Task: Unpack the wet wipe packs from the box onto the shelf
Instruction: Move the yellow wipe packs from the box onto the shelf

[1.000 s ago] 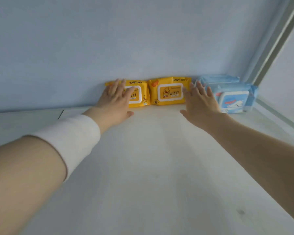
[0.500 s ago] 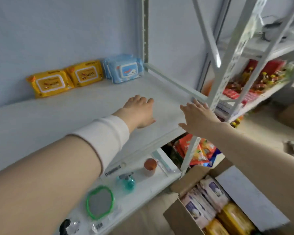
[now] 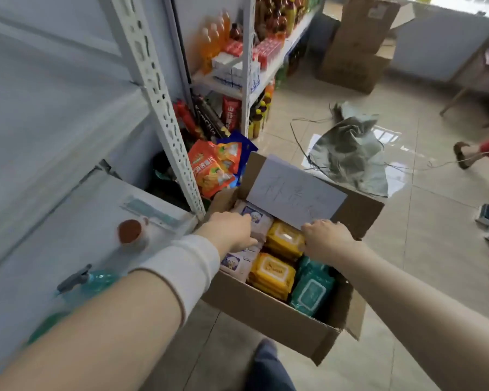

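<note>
An open cardboard box stands on the floor beside the white shelf. It holds pale pink packs, yellow packs and a green pack. My left hand is down in the box's left side, fingers curled onto a pale pink pack. My right hand is inside the box too, fingers curled over the right edge of the upper yellow pack. A white handwritten sheet lies on the far flap. The packs placed on the shelf are out of view.
A perforated shelf post stands just left of the box. The lower shelf board carries a spray bottle and a brown-lidded cup. Snack bags sit behind the box. A grey bag and cartons are on the tiled floor.
Both hands left the packs at the back of the shelf, drew back over its edge and dropped into the box. My view swung down from the shelf to the floor.
</note>
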Demonstrator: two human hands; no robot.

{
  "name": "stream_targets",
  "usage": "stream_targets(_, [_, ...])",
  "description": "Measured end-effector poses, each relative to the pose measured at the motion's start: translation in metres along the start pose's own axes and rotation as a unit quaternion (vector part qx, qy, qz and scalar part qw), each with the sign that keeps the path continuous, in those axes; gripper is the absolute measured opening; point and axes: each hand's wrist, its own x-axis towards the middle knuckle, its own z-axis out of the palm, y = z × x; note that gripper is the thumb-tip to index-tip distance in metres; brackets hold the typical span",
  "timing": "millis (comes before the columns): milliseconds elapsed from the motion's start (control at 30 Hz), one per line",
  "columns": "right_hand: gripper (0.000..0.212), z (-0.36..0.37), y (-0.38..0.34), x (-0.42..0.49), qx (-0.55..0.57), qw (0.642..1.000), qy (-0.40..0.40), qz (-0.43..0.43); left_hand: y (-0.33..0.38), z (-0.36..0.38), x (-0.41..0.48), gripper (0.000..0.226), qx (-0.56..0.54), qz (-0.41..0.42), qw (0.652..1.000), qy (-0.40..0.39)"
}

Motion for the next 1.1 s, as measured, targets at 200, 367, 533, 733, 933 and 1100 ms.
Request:
stream_targets(200, [0.045, 0.099, 0.048, 0.050, 0.080, 0.992, -0.087, 0.048, 0.035, 0.077, 0.086, 0.055, -0.095, -0.018, 0.990, -0.104])
stream_targets(367, [0.059, 0.168, 0.058, 0.121, 0.245, 0.958, -0.090, 0.123, 0.048, 0.153, 0.159, 0.056, -0.168, -0.051, 0.973, -0.148])
stream_targets(533, [0.068, 0.233, 0.065, 0.223, 0.418, 0.881, -0.043, 0.219, 0.058, 0.220, 0.241, 0.064, -0.187, -0.089, 0.970, -0.126])
stream_targets(733, [0.077, 0.258, 0.061, 0.316, 0.526, 0.797, 0.023, 0.296, 0.067, 0.262, 0.282, 0.082, -0.141, -0.088, 0.983, -0.076])
stream_targets(933, [0.087, 0.275, 0.058, 0.353, 0.555, 0.756, 0.028, 0.346, 0.078, 0.275, 0.294, 0.088, -0.135, -0.123, 0.982, -0.052])
stream_targets(1100, [0.084, 0.281, 0.063, 0.349, 0.614, 0.707, 0.012, 0.352, 0.083, 0.277, 0.300, 0.100, -0.146, -0.160, 0.975, -0.050])
